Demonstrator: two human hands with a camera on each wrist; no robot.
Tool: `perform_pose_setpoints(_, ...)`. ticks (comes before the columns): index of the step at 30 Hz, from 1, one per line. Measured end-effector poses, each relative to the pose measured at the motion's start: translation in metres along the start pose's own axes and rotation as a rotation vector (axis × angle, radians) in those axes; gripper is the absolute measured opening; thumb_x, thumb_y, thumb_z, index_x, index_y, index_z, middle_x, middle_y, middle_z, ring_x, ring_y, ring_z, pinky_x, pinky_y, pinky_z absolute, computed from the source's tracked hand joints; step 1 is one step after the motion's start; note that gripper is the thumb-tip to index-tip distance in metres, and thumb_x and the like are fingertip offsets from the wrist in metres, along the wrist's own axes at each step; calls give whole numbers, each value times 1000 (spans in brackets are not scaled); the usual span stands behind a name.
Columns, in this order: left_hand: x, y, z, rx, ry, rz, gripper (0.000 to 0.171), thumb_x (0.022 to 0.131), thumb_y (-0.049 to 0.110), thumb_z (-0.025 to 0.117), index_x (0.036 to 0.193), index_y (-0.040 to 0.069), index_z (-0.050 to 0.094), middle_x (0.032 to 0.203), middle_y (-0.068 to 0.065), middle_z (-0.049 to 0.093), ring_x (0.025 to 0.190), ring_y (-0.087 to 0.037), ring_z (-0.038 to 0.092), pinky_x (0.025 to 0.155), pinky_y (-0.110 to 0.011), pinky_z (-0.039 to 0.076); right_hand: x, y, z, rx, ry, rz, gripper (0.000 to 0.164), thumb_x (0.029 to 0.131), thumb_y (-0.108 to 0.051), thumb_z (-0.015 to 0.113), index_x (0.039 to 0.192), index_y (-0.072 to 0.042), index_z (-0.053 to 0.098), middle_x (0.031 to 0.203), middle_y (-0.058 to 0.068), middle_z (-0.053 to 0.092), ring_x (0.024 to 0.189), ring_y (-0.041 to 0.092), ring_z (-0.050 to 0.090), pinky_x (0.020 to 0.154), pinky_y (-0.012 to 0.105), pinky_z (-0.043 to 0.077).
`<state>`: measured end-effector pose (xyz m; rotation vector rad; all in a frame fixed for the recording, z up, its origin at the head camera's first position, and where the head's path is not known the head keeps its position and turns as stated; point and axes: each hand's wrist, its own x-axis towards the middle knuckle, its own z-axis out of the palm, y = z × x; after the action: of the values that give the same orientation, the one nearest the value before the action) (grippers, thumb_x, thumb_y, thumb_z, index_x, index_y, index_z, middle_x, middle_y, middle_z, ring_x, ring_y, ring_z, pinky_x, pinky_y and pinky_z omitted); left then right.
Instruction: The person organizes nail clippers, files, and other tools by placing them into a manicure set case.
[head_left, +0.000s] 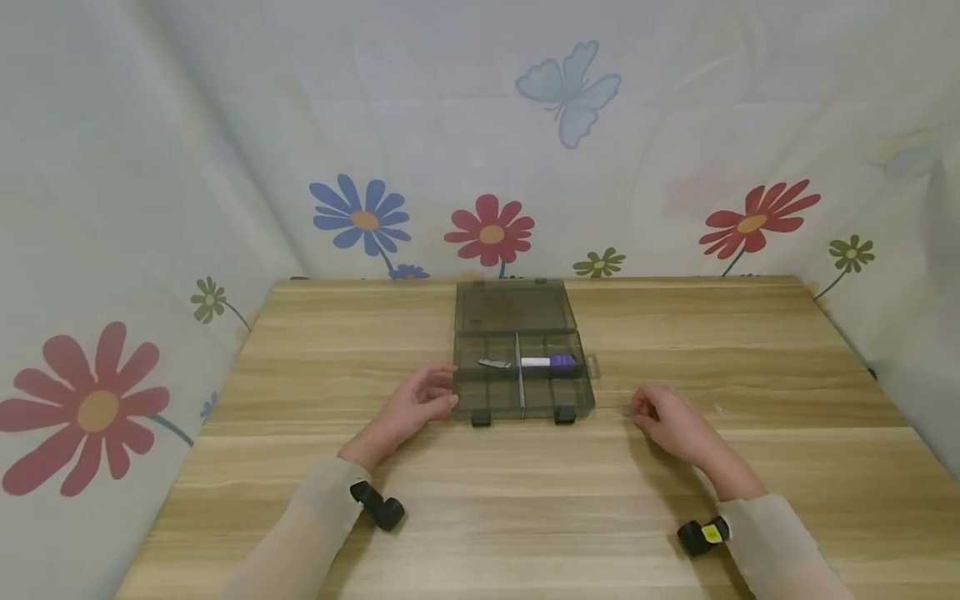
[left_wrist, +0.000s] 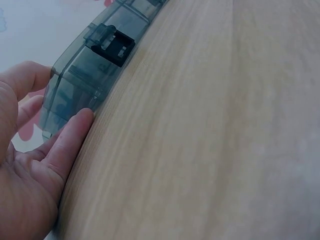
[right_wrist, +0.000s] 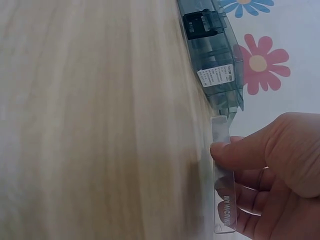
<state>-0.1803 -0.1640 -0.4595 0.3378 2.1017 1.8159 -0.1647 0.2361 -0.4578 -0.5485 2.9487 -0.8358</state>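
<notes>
A smoky see-through divided box lies on the table with its lid tipped back. My left hand rests at the box's left end, its fingers loosely bent and touching the side. In the box lie a silver nail clipper and a white-and-purple stick-like item. A thin pale strip runs front to back between them. To the right of the box, my right hand pinches a clear nail file marked "MANICURE" between thumb and fingers, low over the table.
The wood-grain table reaches back to a white curtain printed with flowers. A clear hanging tab sticks out of the box's right side. Two black latches hang at its front. A white printed label is on the box.
</notes>
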Motion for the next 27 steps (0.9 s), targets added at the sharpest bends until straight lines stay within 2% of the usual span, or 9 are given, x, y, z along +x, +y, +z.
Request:
perform_pose_setpoints(14,0,-1,-1,2,-12,7,53,92,11,60,139,3,37,133,-26,39,114,-34,47,83,-40,52,7,-6,-7,41,11,13,11,83,2,64,85,-6,57,72,-1,52,65,14,47,57,29,42)
perform_pose_setpoints(21,0,-1,-1,-4,-11,10,53,92,10,60,138,2,37,134,-27,38,114,-35,46,83,-40,52,14,-14,-11,53,47,-33,11,83,6,62,89,-2,57,76,2,54,69,15,49,59,31,44)
perform_pose_setpoints(27,-1,-1,-1,-3,-13,10,54,92,11,60,139,3,36,134,-26,38,114,-34,46,84,-39,51,19,-23,-13,48,70,-58,13,82,6,63,87,-3,58,77,2,54,70,15,49,58,30,43)
